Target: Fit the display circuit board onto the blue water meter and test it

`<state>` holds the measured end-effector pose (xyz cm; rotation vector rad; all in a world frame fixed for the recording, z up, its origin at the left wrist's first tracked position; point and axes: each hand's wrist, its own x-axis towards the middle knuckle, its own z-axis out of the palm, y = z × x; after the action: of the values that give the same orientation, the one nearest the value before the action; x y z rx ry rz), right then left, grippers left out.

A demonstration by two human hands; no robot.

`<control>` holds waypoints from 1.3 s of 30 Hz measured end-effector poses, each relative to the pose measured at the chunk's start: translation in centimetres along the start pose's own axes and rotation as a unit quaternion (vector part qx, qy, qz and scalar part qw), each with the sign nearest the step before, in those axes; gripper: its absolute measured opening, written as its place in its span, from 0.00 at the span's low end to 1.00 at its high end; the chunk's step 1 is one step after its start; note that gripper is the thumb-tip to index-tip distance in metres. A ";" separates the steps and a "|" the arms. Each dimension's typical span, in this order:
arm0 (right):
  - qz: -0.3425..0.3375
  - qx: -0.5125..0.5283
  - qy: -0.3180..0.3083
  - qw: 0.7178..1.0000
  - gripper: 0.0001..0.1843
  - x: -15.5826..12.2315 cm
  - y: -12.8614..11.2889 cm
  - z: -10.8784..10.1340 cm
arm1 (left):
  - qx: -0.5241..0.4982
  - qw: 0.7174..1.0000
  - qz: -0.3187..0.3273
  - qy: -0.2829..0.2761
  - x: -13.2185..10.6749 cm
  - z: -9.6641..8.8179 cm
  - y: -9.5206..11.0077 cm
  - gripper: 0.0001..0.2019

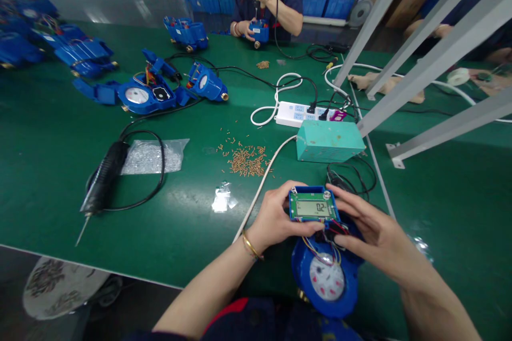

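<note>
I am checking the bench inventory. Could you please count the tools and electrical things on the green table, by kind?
Electric screwdriver: 1
White power strip: 1
Teal power supply box: 1
Bag of small silver screws: 1
Pile of loose copper-coloured screws: 1
Green display board, held by left hand and right hand: 1
Total: 6

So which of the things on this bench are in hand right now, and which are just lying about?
In hand:
- left hand and right hand hold the display board
- blue meter, wired to the board

Lying about:
- screwdriver
- bag of screws
- loose copper bits
- power strip
- teal box
- opened meter
</note>
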<state>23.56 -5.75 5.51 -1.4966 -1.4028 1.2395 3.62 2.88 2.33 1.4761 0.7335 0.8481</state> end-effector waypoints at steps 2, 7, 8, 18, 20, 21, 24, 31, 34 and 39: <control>0.026 0.030 0.012 0.999 0.33 0.0 -0.4 0.1 | -0.008 1.000 -0.002 0.002 0.0 0.0 0.0 0.27; 0.001 -0.017 0.071 0.997 0.25 0.6 -0.9 1.2 | -0.031 0.999 -0.013 0.009 0.0 0.1 0.1 0.27; -0.030 -0.047 0.072 0.996 0.21 0.7 -0.9 1.4 | -0.032 0.999 -0.014 0.010 0.0 0.1 0.1 0.27; -0.177 -0.198 0.120 0.957 0.09 1.2 -0.3 2.6 | 0.044 0.998 0.022 -0.035 -0.1 -0.1 0.3 0.29; -0.179 -0.218 0.137 0.950 0.09 1.2 0.0 2.7 | 0.072 0.995 0.043 -0.057 0.1 -0.4 0.6 0.31; -0.177 -0.228 0.145 0.946 0.10 1.1 0.1 2.7 | 0.086 0.993 0.054 -0.066 0.2 -0.6 0.7 0.31; -0.161 -0.244 0.155 0.943 0.11 1.1 0.2 3.0 | 0.127 0.984 0.085 -0.090 0.4 -0.9 0.9 0.31; -0.143 -0.307 0.230 0.912 0.17 0.8 0.0 3.1 | 0.134 0.982 0.128 -0.031 0.2 -0.4 -0.5 0.29; -0.129 -0.317 0.171 0.924 0.26 -0.8 -0.5 1.4 | 0.109 0.985 0.130 0.011 0.0 -0.3 -1.2 0.29; -0.144 -0.254 0.180 0.939 0.20 -4.2 -1.5 -0.4 | 0.115 0.984 0.137 0.009 0.2 -0.5 -1.5 0.29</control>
<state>23.77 -9.66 7.72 -1.6667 -1.6817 0.4048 3.34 3.43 0.84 1.8068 0.6684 1.0109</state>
